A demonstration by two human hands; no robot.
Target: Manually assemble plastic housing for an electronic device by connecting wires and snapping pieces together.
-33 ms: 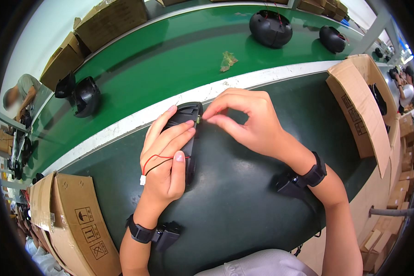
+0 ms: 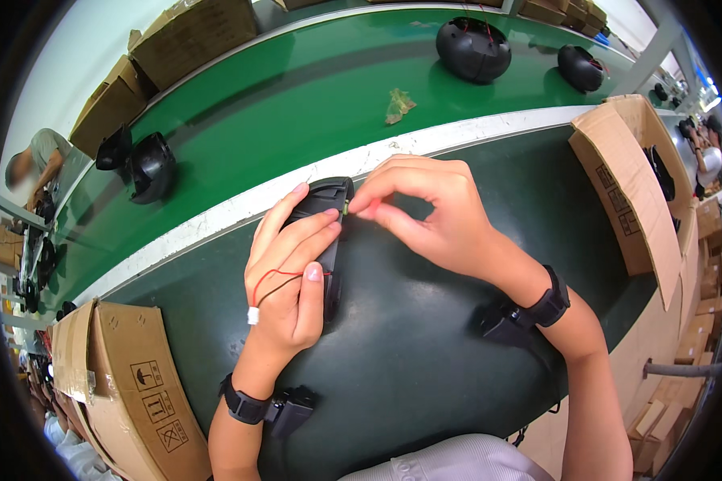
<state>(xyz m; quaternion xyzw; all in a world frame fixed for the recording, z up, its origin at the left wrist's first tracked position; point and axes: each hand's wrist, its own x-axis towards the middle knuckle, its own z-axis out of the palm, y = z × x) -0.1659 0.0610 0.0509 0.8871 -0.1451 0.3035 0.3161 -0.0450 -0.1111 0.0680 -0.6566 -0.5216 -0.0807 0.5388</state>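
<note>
Along the far edge of the dark green surface (image 2: 425, 345), left of its middle, a black shell (image 2: 337, 250) lies beneath the left hand (image 2: 285, 301). The left grip is clamped on the shell, fingers spread over its upper face and thumb along its near part. A small green piece (image 2: 345, 207) shows at the shell's right side, toward its far end. The fingertips of the right hand (image 2: 440, 202) have shifted slightly left and toward the person, and now meet this piece or lie just beside it. Thumb and forefinger are nearly together; whether they clamp the piece cannot be told. The small shift suggests fine work at that side while the shell is kept steady. Red and black wires (image 2: 266, 273) cross the back of the left hand; their white connector (image 2: 253, 316) has slid slightly toward the wrist. Beyond the surface, past a white rail (image 2: 473, 132), a green belt (image 2: 297, 104) carries further black housings (image 2: 473, 52). Cartons stand at the surface's left (image 2: 140, 361) and right (image 2: 618, 188) edges.
</note>
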